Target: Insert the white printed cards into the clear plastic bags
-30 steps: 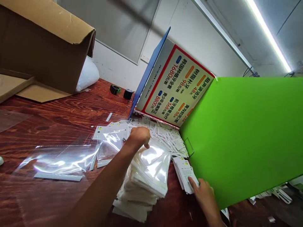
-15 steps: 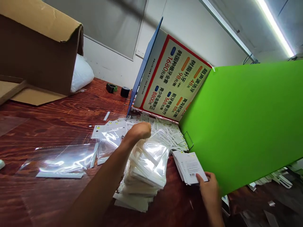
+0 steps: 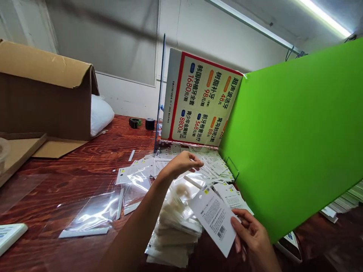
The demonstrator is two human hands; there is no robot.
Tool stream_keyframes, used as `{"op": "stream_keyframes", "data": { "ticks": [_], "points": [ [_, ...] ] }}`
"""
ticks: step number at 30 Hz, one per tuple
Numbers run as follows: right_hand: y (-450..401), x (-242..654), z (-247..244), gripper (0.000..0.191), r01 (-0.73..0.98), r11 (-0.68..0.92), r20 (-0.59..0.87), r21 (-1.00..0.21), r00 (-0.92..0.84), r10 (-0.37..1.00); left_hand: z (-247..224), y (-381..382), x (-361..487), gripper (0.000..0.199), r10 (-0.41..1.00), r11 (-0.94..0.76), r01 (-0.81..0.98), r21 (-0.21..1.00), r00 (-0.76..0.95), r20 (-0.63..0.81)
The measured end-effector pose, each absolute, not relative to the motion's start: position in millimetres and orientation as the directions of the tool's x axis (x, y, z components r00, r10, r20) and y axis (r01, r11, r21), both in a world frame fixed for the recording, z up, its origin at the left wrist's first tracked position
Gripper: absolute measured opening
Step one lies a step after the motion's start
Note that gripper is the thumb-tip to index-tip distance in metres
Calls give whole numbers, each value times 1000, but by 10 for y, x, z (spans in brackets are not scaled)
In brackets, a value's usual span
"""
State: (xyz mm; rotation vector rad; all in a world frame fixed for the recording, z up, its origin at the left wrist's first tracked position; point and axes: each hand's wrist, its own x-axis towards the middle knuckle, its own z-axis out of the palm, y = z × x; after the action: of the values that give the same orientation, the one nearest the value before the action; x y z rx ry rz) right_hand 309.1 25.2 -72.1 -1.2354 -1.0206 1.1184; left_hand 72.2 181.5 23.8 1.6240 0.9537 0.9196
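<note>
A white printed card [image 3: 215, 219] with a barcode and a punched hole is pinched in my right hand [image 3: 253, 236], tilted over the right side of a stack of clear plastic bags [image 3: 176, 226]. Behind it, more white cards [image 3: 231, 194] lie in a small pile, partly covered by the held card. My left hand [image 3: 184, 164] hovers at the far end of the bag stack, its fingers drawn together; whether a clear bag edge is between them I cannot make out. Filled card packs [image 3: 210, 160] lie heaped beyond it.
A green panel [image 3: 292, 139] and a printed price board [image 3: 201, 102] stand behind the heap. Loose clear bags [image 3: 90, 213] lie at left. A cardboard box [image 3: 45, 94] with a white bag [image 3: 100, 115], tape rolls [image 3: 149, 124] and a white-edged device [image 3: 11, 238] are also on the table.
My right hand has lifted a card off the pile and brought it left over the bags. My left hand has moved slightly right and its fingers have straightened somewhat. The view has shifted.
</note>
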Motion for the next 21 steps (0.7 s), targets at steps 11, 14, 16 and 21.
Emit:
{"op": "stream_keyframes", "data": {
  "ticks": [11, 14, 16, 21],
  "points": [
    [287, 2895, -531, 62, -250, 78, -26, -965, 391, 920, 225, 1655, 1107, 33, 897, 61, -169, 984, 442, 21],
    [333, 2878, -486, 62, -274, 146, 10, -950, 442, 897, 199, 1633, 1193, 30, 893, 74, -146, 987, 450, 0],
    [350, 2862, -466, 65, -276, 191, 61, -942, 419, 906, 175, 1616, 1251, 29, 876, 82, -147, 986, 481, -1],
    [379, 2849, -478, 78, -82, 249, 197, -965, 399, 895, 125, 1576, 1336, 32, 821, 26, -90, 996, 570, 30]
  ]
}}
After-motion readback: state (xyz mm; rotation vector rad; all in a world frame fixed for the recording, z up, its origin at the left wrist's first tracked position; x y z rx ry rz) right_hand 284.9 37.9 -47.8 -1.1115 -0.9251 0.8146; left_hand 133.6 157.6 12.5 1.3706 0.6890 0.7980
